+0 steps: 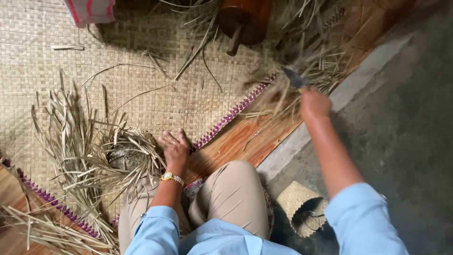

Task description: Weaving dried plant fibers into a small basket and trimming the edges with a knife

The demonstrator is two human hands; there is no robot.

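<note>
My left hand rests flat on the woven mat, fingers spread, touching the edge of a half-woven straw basket with loose strips sticking out all round. A gold watch sits on that wrist. My right hand is stretched out to the right and grips a dark-bladed knife, which points into a blurred heap of dry straw strips at the mat's edge.
A round brown wooden object stands at the top. A small woven basket with spectacles in it lies by my right knee. Grey concrete floor runs on the right, past a wooden floor strip. More straw lies bottom left.
</note>
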